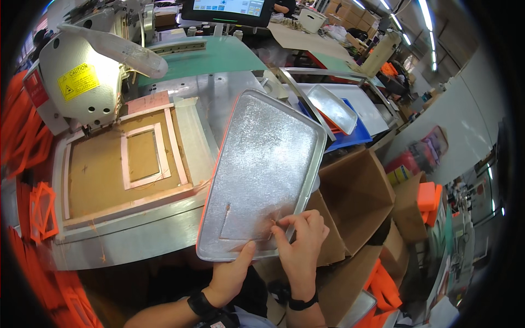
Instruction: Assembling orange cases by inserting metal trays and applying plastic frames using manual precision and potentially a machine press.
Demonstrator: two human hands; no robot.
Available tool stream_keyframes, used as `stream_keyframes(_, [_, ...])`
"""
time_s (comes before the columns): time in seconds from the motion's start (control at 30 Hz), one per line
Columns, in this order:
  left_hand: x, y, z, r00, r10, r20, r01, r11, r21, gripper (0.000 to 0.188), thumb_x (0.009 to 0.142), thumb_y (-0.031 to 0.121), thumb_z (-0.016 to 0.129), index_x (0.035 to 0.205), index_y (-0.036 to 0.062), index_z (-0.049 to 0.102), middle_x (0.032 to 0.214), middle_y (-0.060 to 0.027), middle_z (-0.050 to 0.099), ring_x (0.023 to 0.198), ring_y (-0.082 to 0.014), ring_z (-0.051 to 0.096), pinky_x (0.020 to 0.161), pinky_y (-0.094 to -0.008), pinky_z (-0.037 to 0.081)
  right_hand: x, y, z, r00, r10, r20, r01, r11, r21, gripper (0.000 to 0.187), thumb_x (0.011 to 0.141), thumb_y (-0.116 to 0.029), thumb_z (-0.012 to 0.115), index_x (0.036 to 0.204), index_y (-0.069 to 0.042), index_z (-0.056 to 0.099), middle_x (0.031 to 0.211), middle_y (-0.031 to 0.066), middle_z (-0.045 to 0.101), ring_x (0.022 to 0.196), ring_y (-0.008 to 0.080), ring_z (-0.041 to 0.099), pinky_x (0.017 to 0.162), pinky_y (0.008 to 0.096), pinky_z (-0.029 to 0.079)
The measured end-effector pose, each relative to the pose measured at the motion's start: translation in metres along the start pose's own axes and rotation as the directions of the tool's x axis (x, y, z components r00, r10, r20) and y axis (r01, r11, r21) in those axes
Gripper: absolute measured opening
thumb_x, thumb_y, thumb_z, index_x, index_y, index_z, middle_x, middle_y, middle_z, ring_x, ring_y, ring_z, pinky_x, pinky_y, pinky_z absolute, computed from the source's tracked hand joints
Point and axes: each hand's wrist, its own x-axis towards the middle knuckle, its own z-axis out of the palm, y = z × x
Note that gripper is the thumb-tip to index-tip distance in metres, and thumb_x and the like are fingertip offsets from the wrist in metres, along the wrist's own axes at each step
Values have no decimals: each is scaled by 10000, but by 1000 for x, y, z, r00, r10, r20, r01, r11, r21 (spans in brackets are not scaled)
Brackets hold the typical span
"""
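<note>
holding a dull, scuffed rectangular metal tray (268, 164) with rounded corners, we grip its lower rim with our left hand (232, 276) while our right hand (301, 240) pinches a thin strip on its face. it tilts over the steel surface (136, 235), beside open cardboard boxes (355, 197); a yellow rectangular warning label (78, 81) sits on the grey sewing machine (82, 82).

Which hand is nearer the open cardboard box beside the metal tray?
Right. The right hand picks at the metal tray's lower right corner, just beside the cardboard box; the left hand grips the tray's near edge, farther away.
</note>
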Motion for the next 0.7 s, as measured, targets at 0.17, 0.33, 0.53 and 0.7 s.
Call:
stream_keyframes(0.17, [3,-3,-3,1000,3,-15,-2,1000,7,327,956,136,631,1247,10,552,1159,-109,633,993,-188,651,839,-340,568,7,0,1,985,-173,3,173,985,-4,136,681,-71,732,711,-91,602,792,33,506,853,220,511,848,366,343])
stream_keyframes(0.33, [2,-2,-1,1000,11,10,-12,999,46,338,953,123,635,1253,1,540,1169,-122,622,1001,-202,649,853,-346,568,-7,21,-26,989,-76,127,-30,737,675,137,656,-23,724,706,-84,611,816,28,517,824,194,516,864,369,368])
stream_keyframes(0.53, [2,0,0,999,-20,36,19,1000,22,336,951,127,643,1246,-6,555,1166,-118,624,1013,-200,645,857,-343,564,-9,14,-33,998,-9,68,-23,894,447,133,689,-43,741,790,-71,659,830,38,528,841,202,518,842,373,374])
stream_keyframes(0.7, [1,4,3,998,-28,49,27,999,19,322,950,127,645,1229,-18,573,1163,-111,632,1016,-189,642,865,-333,556,4,6,1,996,-84,-9,84,986,142,154,718,-24,727,832,-45,625,803,49,505,790,210,508,719,337,401])
